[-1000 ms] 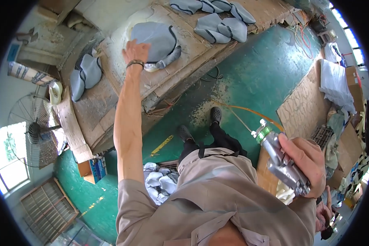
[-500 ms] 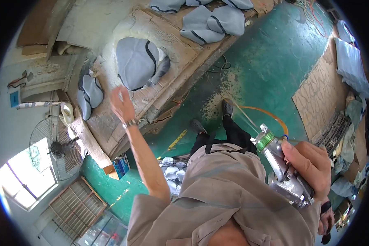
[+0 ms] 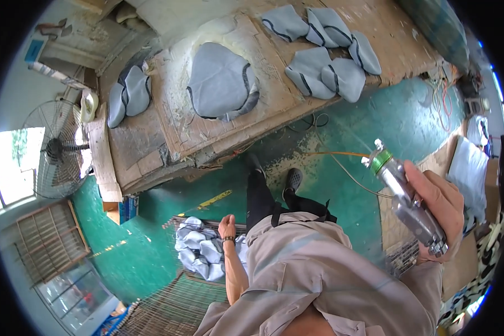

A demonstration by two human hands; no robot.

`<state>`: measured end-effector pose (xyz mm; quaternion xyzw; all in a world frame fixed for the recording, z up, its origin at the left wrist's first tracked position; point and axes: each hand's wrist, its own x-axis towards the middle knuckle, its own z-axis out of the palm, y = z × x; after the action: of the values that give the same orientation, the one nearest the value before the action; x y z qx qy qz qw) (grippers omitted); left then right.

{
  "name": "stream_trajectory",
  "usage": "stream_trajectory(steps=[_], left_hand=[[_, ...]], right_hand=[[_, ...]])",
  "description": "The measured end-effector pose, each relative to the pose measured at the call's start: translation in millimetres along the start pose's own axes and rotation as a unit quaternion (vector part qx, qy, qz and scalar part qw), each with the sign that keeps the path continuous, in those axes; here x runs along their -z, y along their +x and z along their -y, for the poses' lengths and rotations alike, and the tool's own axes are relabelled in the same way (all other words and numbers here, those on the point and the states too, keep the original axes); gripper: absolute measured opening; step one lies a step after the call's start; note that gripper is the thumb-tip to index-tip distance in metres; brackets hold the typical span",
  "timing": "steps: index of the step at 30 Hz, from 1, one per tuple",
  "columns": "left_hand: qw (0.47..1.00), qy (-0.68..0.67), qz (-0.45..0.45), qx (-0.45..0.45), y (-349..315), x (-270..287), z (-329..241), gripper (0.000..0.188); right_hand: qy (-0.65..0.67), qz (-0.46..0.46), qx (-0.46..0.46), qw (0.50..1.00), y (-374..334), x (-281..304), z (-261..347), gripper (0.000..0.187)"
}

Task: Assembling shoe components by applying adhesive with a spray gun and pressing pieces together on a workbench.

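The left hand (image 3: 227, 227) hangs low over the pile of grey fabric pieces (image 3: 201, 249) in the wire basket (image 3: 168, 305); it should take just 1 piece off the top. Its fingers look curled, holding nothing I can see. The right hand (image 3: 439, 210), far right of the basket, is wrapped tight around the metal spray gun (image 3: 409, 204), arm bent up.

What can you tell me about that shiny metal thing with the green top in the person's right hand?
The shiny silver metal spray gun looks like bare, worn metal. It has a long body, a green ring near its tip and a small pale nozzle cap at the very end. It is tilted, tip pointing up and away from the person, above the green floor. The right hand wraps around its lower part in a closed grip. A thin hose seems to run off near its tip, though where it joins is unclear.
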<state>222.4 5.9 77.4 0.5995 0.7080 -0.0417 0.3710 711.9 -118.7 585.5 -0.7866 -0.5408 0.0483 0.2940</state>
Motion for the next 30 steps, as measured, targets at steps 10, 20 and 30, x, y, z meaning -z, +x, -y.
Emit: stream_trajectory(steps=[10, 20, 30], left_hand=[[0.944, -0.238, -0.101, -0.205, 55, 46, -156, 0.027], [0.877, -0.295, -0.178, -0.336, 76, 127, -279, 0.024], [0.848, -0.392, -0.197, -0.298, 56, 122, -260, 0.028]], right_hand=[[0.062, 0.093, 0.104, 0.988, 60, -37, 34, 0.058], [0.015, 0.086, -0.022, 0.996, 21, -11, 50, 0.062], [0.046, 0.152, -0.007, 0.987, -2, 13, 27, 0.054]])
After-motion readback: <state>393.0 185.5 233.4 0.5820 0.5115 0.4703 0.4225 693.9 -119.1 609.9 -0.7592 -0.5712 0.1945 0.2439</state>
